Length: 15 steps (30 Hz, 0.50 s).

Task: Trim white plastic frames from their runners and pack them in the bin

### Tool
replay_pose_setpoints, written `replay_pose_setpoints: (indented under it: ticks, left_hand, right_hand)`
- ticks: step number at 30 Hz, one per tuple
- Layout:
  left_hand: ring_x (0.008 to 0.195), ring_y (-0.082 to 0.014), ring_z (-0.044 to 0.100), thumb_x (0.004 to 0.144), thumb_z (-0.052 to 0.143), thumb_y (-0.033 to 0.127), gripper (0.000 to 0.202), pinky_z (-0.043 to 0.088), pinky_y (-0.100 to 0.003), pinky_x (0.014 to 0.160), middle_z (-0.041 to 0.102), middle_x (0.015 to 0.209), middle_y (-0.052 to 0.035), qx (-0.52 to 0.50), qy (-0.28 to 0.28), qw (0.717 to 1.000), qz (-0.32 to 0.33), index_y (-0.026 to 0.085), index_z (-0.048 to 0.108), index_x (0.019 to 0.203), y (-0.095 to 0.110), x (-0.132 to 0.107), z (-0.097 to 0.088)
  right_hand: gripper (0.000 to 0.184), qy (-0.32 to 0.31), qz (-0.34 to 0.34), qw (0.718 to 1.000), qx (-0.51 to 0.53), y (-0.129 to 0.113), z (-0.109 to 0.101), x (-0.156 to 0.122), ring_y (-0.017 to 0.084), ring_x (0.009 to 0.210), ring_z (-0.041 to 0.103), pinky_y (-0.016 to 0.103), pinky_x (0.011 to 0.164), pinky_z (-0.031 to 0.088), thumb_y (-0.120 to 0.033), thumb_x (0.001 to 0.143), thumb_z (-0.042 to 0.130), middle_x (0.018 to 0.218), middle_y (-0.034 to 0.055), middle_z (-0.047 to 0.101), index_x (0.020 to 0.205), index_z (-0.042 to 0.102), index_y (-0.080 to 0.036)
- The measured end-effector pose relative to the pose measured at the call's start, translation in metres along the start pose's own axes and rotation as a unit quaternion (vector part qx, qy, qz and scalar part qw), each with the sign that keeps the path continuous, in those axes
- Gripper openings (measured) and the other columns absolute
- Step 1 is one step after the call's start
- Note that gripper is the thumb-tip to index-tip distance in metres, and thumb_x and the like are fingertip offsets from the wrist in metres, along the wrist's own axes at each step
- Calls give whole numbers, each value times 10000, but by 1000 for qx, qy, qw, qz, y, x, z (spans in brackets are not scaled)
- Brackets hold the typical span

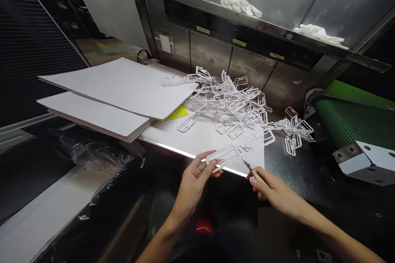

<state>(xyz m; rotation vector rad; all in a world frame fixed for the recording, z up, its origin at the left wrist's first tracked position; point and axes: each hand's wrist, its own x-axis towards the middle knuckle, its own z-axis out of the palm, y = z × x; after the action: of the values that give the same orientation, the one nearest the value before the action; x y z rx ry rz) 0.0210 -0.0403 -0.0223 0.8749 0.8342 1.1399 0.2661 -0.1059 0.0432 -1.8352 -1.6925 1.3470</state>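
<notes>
My left hand is closed in a pinch on a white plastic frame part, held just above the front edge of the white board. My right hand grips a thin pointed tool whose tip points up and left toward the frame part's right end, a short gap away. A heap of several similar white frame parts lies on the board behind, spilling to the right onto the dark bench.
Two stacked white sheets overhang the bench at left. A green conveyor roller and a white metal block sit at right. White gloves lie on the upper shelf. Crumpled clear plastic film lies lower left.
</notes>
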Motion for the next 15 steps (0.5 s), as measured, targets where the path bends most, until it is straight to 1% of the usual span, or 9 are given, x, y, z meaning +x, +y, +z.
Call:
replay_pose_setpoints:
  ticks: [1,3,5,6,8,9,10,13,15]
  left_hand:
    - [827,-168,782,893,813,465,532,645,-282,865,819,1102,-98,10,7,1000,14,163,684,1312,0,-1,0]
    - [966,-211,796,913,791,410,384,646,-317,937,819,1133,-94,53,35,996,61,182,758,1219,-1,-2,-1]
    - [1115,-236,776,947,732,304,200,620,-352,1038,811,1182,-70,123,71,978,151,220,822,1105,-5,-1,-3]
    - [1153,-235,764,961,691,242,180,607,-363,1069,807,1200,-53,160,85,961,208,242,837,1066,-7,0,-4]
    - [1151,-229,767,967,634,142,261,617,-379,1062,801,1216,-30,216,99,917,320,277,846,1034,-13,2,-7]
    - [1129,-231,776,961,632,115,280,634,-385,1035,801,1212,-26,233,101,897,362,284,846,1024,-17,3,-9]
    - [1111,-235,783,954,645,99,282,649,-390,1009,801,1208,-26,245,101,882,390,288,845,1019,-20,4,-10]
    - [1109,-253,784,931,688,57,297,668,-410,981,792,1223,-24,261,109,855,434,293,838,1032,-27,5,-12]
    - [1125,-256,779,913,696,7,355,673,-417,981,783,1249,-20,265,116,841,457,295,827,1074,-30,5,-12]
  right_hand:
    - [491,-4,0,1000,1,-2,1,-1,216,829,612,325,755,458,-729,1074,437,920,-3,607,1047,551,-253]
    - [499,-13,1,1000,8,-6,3,-3,212,826,610,324,760,463,-737,1072,441,915,-7,599,1037,553,-252]
    - [510,-22,4,1000,17,-9,5,-5,208,829,616,325,770,470,-745,1073,439,917,-7,603,1034,558,-250]
    - [517,-26,4,999,21,-10,6,-6,206,827,620,325,771,472,-747,1073,436,917,-6,608,1027,559,-247]
    - [533,-31,5,999,30,-10,7,-7,201,812,624,324,768,469,-753,1069,440,903,-3,614,999,558,-238]
    - [541,-33,5,999,38,-9,7,-7,199,804,624,323,765,467,-759,1064,447,897,-2,613,986,555,-234]
    - [552,-35,6,998,50,-8,7,-6,197,798,624,322,759,468,-768,1056,453,895,0,612,979,554,-230]
    - [589,-40,14,996,80,-5,7,-3,194,786,626,317,734,468,-799,1032,462,912,9,604,995,563,-220]
    - [620,-44,24,995,86,-4,8,-2,194,776,625,316,716,466,-823,1013,463,919,14,600,1020,571,-213]
